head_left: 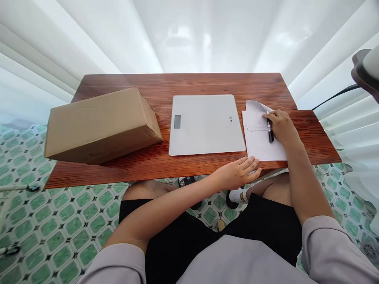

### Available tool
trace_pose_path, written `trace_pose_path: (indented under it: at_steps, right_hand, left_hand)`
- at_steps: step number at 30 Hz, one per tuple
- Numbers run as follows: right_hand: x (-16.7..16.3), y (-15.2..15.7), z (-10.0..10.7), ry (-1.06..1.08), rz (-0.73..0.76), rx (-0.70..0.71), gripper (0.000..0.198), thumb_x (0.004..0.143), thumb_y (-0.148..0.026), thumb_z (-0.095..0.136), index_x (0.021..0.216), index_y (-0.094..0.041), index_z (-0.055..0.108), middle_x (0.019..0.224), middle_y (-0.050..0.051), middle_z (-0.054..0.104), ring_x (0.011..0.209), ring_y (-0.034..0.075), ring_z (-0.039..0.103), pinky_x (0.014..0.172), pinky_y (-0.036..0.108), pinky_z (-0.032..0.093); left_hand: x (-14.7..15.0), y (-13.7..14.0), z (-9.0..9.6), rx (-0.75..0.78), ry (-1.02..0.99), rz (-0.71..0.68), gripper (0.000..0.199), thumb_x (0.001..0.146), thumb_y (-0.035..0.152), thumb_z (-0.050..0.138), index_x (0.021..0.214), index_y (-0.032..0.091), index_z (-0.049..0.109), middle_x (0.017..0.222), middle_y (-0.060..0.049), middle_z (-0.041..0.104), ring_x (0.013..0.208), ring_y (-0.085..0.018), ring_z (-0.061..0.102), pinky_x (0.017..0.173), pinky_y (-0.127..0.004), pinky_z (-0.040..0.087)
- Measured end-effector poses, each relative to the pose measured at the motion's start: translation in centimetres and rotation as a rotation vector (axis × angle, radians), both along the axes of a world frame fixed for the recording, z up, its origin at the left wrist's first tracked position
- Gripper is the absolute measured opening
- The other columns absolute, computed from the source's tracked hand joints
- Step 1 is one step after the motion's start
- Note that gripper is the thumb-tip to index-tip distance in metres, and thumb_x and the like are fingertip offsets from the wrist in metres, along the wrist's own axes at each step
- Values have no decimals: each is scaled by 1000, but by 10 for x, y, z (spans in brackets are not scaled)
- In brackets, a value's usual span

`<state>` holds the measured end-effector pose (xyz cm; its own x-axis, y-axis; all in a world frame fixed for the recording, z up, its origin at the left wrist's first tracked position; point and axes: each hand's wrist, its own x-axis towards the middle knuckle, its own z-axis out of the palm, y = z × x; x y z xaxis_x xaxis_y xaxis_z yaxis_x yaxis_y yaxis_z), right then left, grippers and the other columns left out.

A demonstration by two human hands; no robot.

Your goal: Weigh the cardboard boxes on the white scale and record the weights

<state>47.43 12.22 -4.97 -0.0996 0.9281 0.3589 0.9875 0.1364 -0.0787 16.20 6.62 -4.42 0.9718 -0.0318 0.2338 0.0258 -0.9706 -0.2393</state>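
My left hand [239, 173] is open, its fingers stretched out flat over the near left corner of a stack of white paper [260, 146]. At the right side of the sheets, my right hand [281, 124] is closed around the upper end of a marker pen [269, 131]. The marker's black capped end points back toward me. Small handwritten marks show on the top sheet, and its far edge curls up. Left of the paper lies a flat white digital scale [204, 126], its small grey display dark.
A closed brown cardboard box [100, 122] sits on the left of the wooden table [183, 85]. White curtains [207, 35] hang behind it. A pale object with a dark cable juts in at the right edge [370, 67]. Below is a green-and-white tiled floor [59, 221].
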Motion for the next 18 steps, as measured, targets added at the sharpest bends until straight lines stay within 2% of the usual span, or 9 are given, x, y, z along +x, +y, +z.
trace_pose_path:
  at_steps: [7,11,15,18]
  right_hand:
    - [3,-1,-2,-42,5,-20,47,97,-13,35,127,-17,70,118,16,61,110,32,53,100,48,47]
    - [2,-3,2,-65,2,-57,56,89,-7,35,134,-17,68,120,18,61,111,32,53,99,44,45]
    - [-13,-3,25,-115,-25,-13,70,82,-2,34,145,-14,59,113,20,63,106,32,56,96,42,45]
    - [-39,1,56,-136,-19,92,59,90,-10,36,144,-13,60,105,20,64,102,32,58,92,43,48]
  left_hand:
    - [2,-1,-6,43,-55,-3,45,99,20,39,143,12,48,148,-18,53,138,-28,51,115,-41,38]
    - [0,0,-2,41,-37,-7,47,99,20,39,145,13,47,150,-18,51,139,-27,50,116,-41,37]
    - [-5,0,6,12,-32,-20,47,100,22,37,145,15,49,153,-15,49,140,-26,49,117,-40,37]
    - [-14,2,21,22,-60,-25,46,101,22,33,143,17,51,152,-13,50,139,-25,50,116,-39,37]
